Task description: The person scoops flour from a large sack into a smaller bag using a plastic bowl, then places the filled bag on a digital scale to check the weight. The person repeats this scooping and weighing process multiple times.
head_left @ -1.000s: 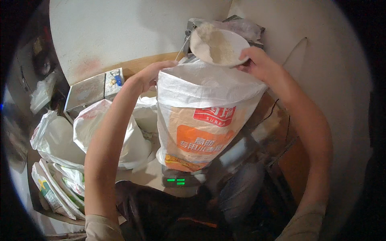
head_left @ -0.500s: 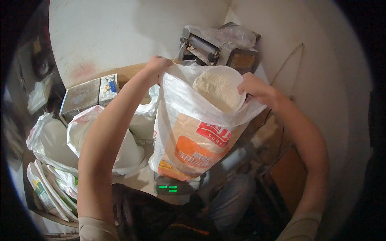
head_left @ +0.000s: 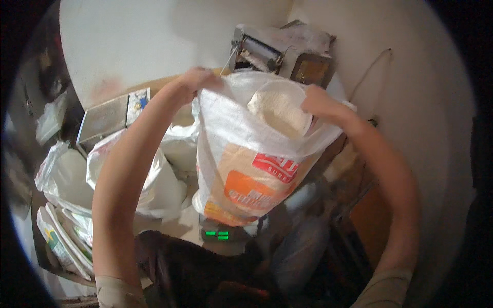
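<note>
A large white woven sack (head_left: 226, 123) with an orange, tan and red print stands in front of me on a dark scale (head_left: 239, 237) with green lit digits. At the sack's far left mouth, my left hand (head_left: 203, 80) is closed on the rim. My right hand (head_left: 326, 107) grips the right edge of a white plastic bowl (head_left: 294, 91). The bowl is tilted inside the sack's mouth, and pale flour (head_left: 275, 105) lies in it. Whether the right hand also touches the sack rim is unclear.
Several bags of white powder, such as an opened bag (head_left: 67, 172), stand to the left. Folded sacks (head_left: 59, 241) lie nearer. A flat metal-topped scale (head_left: 105, 120) sits behind them. At the back is a machine with a roller (head_left: 259, 51), and a wall (head_left: 411, 97) rises on the right.
The bowl has sunk lower into the sack and is less tilted toward me. My right hand has moved with it, and the sack's rim has risen around the bowl. My left hand keeps its hold.
</note>
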A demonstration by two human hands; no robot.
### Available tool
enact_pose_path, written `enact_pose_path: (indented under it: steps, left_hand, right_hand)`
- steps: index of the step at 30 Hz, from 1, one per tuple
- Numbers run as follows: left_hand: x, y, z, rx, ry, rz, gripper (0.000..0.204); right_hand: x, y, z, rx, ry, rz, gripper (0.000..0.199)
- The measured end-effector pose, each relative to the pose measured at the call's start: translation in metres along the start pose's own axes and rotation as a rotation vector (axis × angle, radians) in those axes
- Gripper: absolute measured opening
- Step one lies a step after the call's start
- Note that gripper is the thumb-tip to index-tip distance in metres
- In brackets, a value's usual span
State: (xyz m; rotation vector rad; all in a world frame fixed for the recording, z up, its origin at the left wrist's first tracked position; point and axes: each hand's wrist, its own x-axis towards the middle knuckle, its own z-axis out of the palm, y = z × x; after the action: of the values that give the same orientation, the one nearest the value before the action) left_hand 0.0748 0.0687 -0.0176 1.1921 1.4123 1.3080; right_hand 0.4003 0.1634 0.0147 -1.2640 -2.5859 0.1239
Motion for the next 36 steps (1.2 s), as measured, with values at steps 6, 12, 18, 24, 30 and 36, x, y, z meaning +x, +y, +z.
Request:
enact_pose_path:
  steps: [6,12,18,24,30,36]
  left_hand:
    - [-0.002,-0.026,0.007,-0.005,0.046,0.096,0.041]
    - [-0.063,-0.067,0.004,-0.243,0.344,0.331,0.044]
    - [-0.101,-0.19,0.004,-0.283,0.466,-0.064,0.028]
    - [-0.103,-0.285,-0.005,-0.032,0.375,-0.219,0.016]
    - [-0.111,-0.321,-0.035,-0.106,0.31,-0.267,0.014]
    - [-0.104,-0.314,-0.022,-0.061,0.268,-0.295,0.014]
  right_hand:
    - [-0.018,-0.008,-0.011,0.183,-0.077,0.203,0.031]
    - [-0.019,0.002,-0.001,0.176,0.072,0.07,0.021]
    - [-0.027,-0.023,-0.013,0.266,-0.11,0.106,0.022]
    - [-0.015,0.006,-0.013,-0.027,0.049,-0.005,0.027]
    - [-0.013,-0.024,-0.014,0.193,-0.001,0.14,0.027]
    - [-0.015,0.001,-0.013,-0.064,0.163,-0.102,0.032]
